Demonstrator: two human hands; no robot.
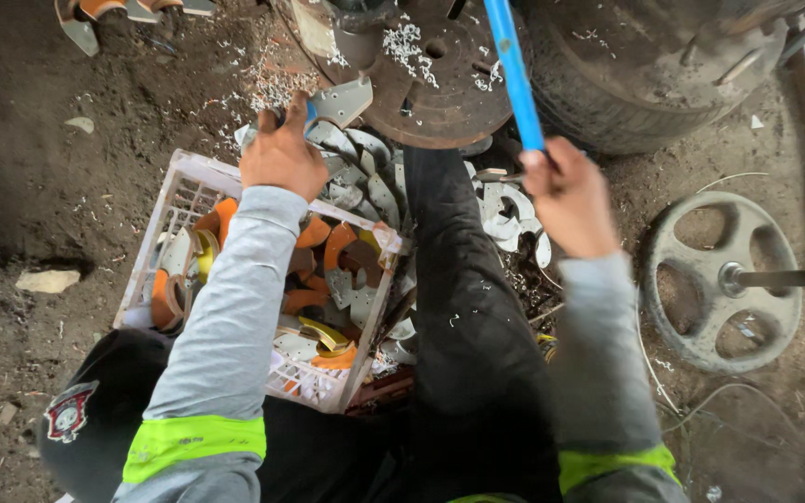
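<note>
Head view: the left hand reaches to the far side of a white plastic crate, its fingers closed around a flat grey metal plate that it holds against the rusty round machine table, which is scattered with pale metal shavings. The right hand is raised to the right, fist clamped around a blue lever handle that runs up out of view. The crate, near and left, holds curved orange, yellow and grey metal pieces; more grey pieces lie piled on the dirt floor between the hands, beyond the person's dark trouser leg. A spoked grey handwheel lies to the right.

By the look of it, the step in hand is setting the plate in place on the machine. The next move seems to call for a steady left grip, fingers clear, as the lever comes down.
</note>
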